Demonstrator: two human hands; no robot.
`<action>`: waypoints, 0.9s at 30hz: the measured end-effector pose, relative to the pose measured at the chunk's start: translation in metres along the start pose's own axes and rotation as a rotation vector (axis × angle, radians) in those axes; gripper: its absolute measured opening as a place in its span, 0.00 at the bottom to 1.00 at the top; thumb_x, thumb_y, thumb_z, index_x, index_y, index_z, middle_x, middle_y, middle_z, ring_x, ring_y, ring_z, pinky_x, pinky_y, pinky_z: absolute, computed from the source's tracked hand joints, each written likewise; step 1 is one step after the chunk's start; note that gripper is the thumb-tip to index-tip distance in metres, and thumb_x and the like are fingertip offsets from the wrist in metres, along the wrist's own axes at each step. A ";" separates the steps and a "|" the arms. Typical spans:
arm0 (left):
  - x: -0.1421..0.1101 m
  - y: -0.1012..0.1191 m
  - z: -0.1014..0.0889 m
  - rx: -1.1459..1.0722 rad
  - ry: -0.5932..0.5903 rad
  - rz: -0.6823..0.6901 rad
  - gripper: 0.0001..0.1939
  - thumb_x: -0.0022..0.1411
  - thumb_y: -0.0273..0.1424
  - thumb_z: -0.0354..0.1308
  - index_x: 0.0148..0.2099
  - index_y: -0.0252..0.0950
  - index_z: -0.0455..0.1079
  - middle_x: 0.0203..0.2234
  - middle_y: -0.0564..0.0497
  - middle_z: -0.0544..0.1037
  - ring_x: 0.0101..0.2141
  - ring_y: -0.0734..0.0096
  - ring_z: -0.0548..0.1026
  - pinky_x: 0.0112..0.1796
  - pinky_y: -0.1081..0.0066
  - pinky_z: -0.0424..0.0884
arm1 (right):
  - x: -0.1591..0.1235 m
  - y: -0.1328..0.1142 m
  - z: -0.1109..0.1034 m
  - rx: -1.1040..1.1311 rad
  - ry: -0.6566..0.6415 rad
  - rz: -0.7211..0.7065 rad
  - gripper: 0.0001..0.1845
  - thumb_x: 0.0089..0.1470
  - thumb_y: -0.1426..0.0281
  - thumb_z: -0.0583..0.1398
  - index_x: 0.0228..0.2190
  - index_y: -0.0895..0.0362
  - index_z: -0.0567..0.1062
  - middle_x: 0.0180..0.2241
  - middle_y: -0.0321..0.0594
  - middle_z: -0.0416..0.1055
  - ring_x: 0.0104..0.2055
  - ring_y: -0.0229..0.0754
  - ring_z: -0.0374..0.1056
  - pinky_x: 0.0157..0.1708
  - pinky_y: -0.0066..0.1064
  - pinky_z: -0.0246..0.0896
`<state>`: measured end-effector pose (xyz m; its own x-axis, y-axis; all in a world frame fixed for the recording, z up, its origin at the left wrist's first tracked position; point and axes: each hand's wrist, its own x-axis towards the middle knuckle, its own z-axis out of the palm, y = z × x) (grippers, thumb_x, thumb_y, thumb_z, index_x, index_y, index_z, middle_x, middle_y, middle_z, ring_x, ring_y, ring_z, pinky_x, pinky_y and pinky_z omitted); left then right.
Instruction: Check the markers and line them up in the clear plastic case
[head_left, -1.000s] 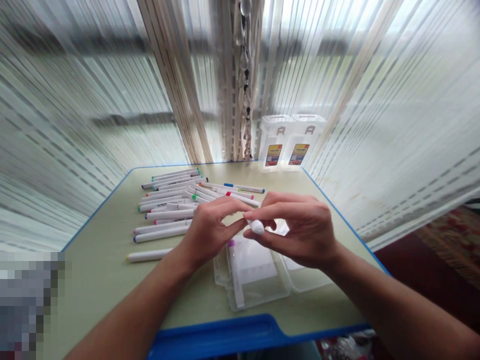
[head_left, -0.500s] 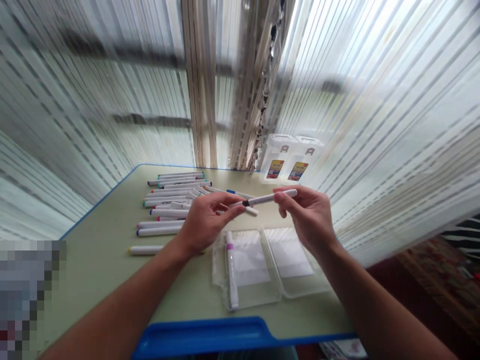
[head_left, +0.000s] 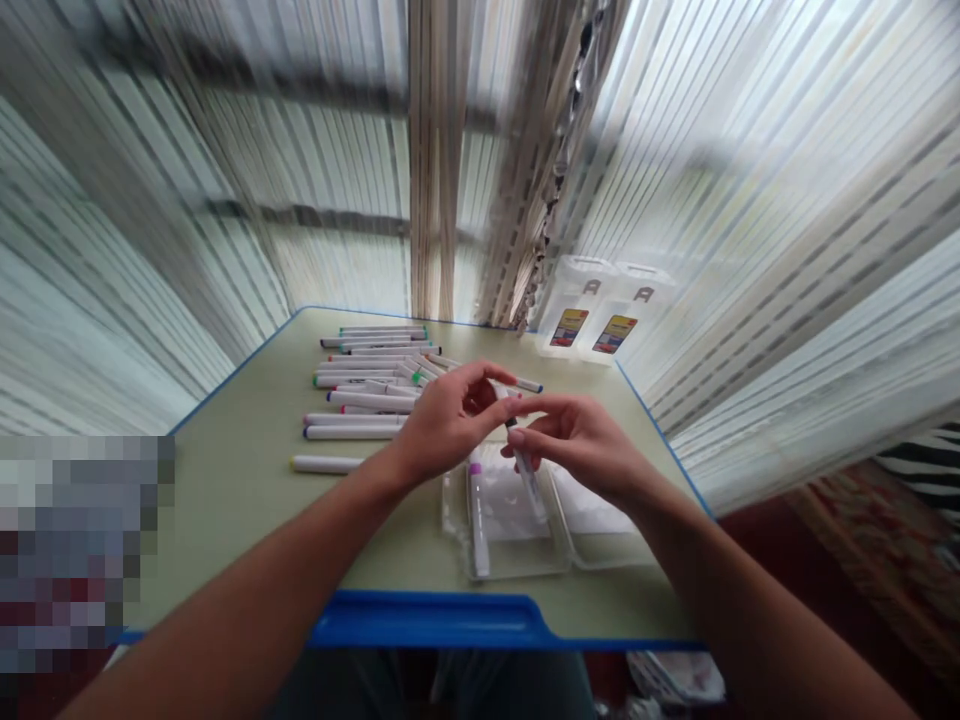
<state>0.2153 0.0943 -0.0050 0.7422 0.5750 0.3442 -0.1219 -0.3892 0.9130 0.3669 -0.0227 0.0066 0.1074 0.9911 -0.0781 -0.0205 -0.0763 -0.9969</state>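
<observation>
Both hands hold one white marker (head_left: 528, 482) with a dark band, tilted above a clear plastic case (head_left: 517, 570). My left hand (head_left: 457, 415) is closed around its upper end. My right hand (head_left: 574, 438) pinches it near the dark band with thumb and fingers. The case lies opened flat on the table, and a white marker with a purple band (head_left: 479, 520) rests along its left side. Left of my left hand lie several white markers (head_left: 367, 398) with coloured ends, and a yellow-ended marker (head_left: 326, 465) lies nearer me.
Two clear cases with labels (head_left: 592, 320) stand upright at the table's far right, against string curtains (head_left: 337, 270). The pale green table (head_left: 240, 520) has a blue edge and a blue tray (head_left: 435, 620) at its front. A patterned rug (head_left: 885, 560) shows at right.
The marker has turned from nearly level to steeply tilted, its lower end now over the case. My right hand has come down and left, close to my left hand. The view has shifted slightly.
</observation>
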 end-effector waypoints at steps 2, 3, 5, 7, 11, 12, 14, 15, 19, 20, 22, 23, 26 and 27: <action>-0.002 0.000 0.001 0.096 0.032 0.028 0.20 0.62 0.38 0.65 0.52 0.32 0.71 0.25 0.54 0.74 0.27 0.74 0.73 0.29 0.74 0.69 | 0.001 0.001 -0.001 0.004 -0.004 -0.037 0.32 0.46 0.64 0.74 0.51 0.61 0.74 0.25 0.39 0.79 0.25 0.38 0.74 0.26 0.29 0.68; -0.002 0.000 0.000 0.152 0.057 0.049 0.21 0.62 0.38 0.64 0.53 0.32 0.70 0.26 0.54 0.75 0.27 0.73 0.73 0.31 0.74 0.69 | 0.001 0.001 -0.001 0.006 -0.004 -0.055 0.36 0.46 0.64 0.73 0.54 0.61 0.71 0.25 0.37 0.78 0.25 0.39 0.74 0.25 0.29 0.69; -0.002 0.003 -0.002 0.254 0.110 0.092 0.20 0.64 0.38 0.62 0.54 0.32 0.70 0.28 0.53 0.77 0.29 0.72 0.75 0.34 0.72 0.71 | 0.002 0.002 -0.002 -0.006 -0.006 -0.070 0.39 0.46 0.65 0.73 0.57 0.60 0.68 0.26 0.35 0.76 0.25 0.39 0.75 0.25 0.29 0.70; -0.001 0.010 -0.006 0.327 0.166 0.123 0.17 0.65 0.37 0.61 0.52 0.32 0.71 0.29 0.52 0.78 0.30 0.71 0.76 0.36 0.71 0.72 | 0.002 0.004 -0.001 -0.036 -0.005 -0.049 0.37 0.46 0.65 0.73 0.55 0.58 0.69 0.28 0.35 0.76 0.25 0.39 0.75 0.24 0.29 0.72; -0.009 0.040 -0.009 0.460 0.165 0.163 0.09 0.67 0.33 0.59 0.44 0.33 0.75 0.31 0.50 0.80 0.32 0.70 0.78 0.35 0.71 0.72 | 0.002 0.010 0.004 -0.071 -0.019 0.047 0.34 0.44 0.64 0.73 0.51 0.56 0.68 0.28 0.31 0.74 0.23 0.39 0.75 0.24 0.32 0.76; -0.016 0.048 -0.008 0.507 0.111 0.192 0.08 0.66 0.31 0.60 0.45 0.33 0.75 0.32 0.50 0.80 0.32 0.70 0.78 0.35 0.71 0.72 | 0.002 0.011 0.006 -0.074 -0.027 0.058 0.33 0.45 0.64 0.73 0.49 0.56 0.68 0.27 0.31 0.73 0.23 0.39 0.75 0.24 0.33 0.76; -0.036 0.062 -0.003 0.579 0.036 0.304 0.06 0.64 0.28 0.62 0.43 0.34 0.76 0.34 0.50 0.80 0.35 0.70 0.77 0.39 0.71 0.72 | 0.003 0.015 0.008 -0.086 -0.037 0.064 0.30 0.45 0.65 0.73 0.46 0.56 0.68 0.25 0.30 0.73 0.23 0.40 0.76 0.24 0.33 0.76; -0.049 0.065 0.001 0.580 0.001 0.355 0.05 0.64 0.27 0.62 0.43 0.35 0.76 0.35 0.50 0.80 0.37 0.70 0.77 0.40 0.71 0.72 | 0.003 0.017 0.010 -0.096 -0.034 0.067 0.29 0.45 0.66 0.73 0.45 0.56 0.67 0.24 0.30 0.74 0.22 0.40 0.75 0.23 0.32 0.75; -0.101 0.053 0.017 0.635 -0.015 0.462 0.06 0.62 0.27 0.65 0.43 0.36 0.75 0.35 0.49 0.80 0.37 0.67 0.76 0.41 0.67 0.73 | 0.004 0.022 0.013 -0.179 -0.031 0.117 0.25 0.48 0.69 0.70 0.45 0.55 0.66 0.23 0.31 0.75 0.19 0.39 0.73 0.17 0.28 0.70; -0.111 0.046 0.020 0.672 -0.010 0.454 0.06 0.62 0.26 0.65 0.42 0.36 0.76 0.35 0.48 0.81 0.37 0.66 0.76 0.41 0.66 0.73 | 0.004 0.023 0.013 -0.201 -0.038 0.120 0.24 0.49 0.69 0.70 0.44 0.55 0.66 0.23 0.31 0.75 0.19 0.39 0.73 0.16 0.26 0.68; -0.124 0.032 0.025 0.736 -0.019 0.468 0.08 0.62 0.26 0.65 0.45 0.35 0.76 0.38 0.47 0.82 0.38 0.63 0.76 0.41 0.64 0.74 | 0.005 0.024 0.014 -0.236 -0.048 0.116 0.22 0.50 0.69 0.70 0.44 0.55 0.67 0.23 0.31 0.75 0.17 0.37 0.71 0.14 0.24 0.65; -0.128 0.026 0.026 0.769 -0.031 0.488 0.10 0.63 0.26 0.64 0.47 0.34 0.76 0.40 0.46 0.82 0.39 0.63 0.76 0.41 0.64 0.74 | 0.005 0.024 0.014 -0.249 -0.048 0.113 0.22 0.49 0.68 0.70 0.44 0.55 0.68 0.23 0.31 0.75 0.17 0.37 0.70 0.13 0.24 0.65; -0.130 0.014 0.027 0.836 -0.019 0.556 0.10 0.65 0.24 0.61 0.49 0.32 0.76 0.43 0.46 0.82 0.39 0.62 0.75 0.40 0.63 0.74 | 0.006 0.025 0.014 -0.298 -0.026 0.114 0.23 0.49 0.67 0.71 0.45 0.57 0.70 0.27 0.33 0.76 0.16 0.34 0.69 0.13 0.23 0.63; -0.129 0.013 0.027 0.855 -0.017 0.567 0.10 0.65 0.24 0.61 0.49 0.32 0.76 0.43 0.46 0.82 0.39 0.62 0.74 0.40 0.63 0.74 | 0.006 0.025 0.013 -0.322 -0.013 0.115 0.23 0.49 0.67 0.71 0.45 0.57 0.71 0.29 0.35 0.76 0.17 0.33 0.68 0.12 0.23 0.63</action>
<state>0.1354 -0.0045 -0.0439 0.7316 0.1387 0.6675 0.0477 -0.9871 0.1529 0.3538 -0.0172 -0.0182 0.1101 0.9752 -0.1919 0.2833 -0.2158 -0.9344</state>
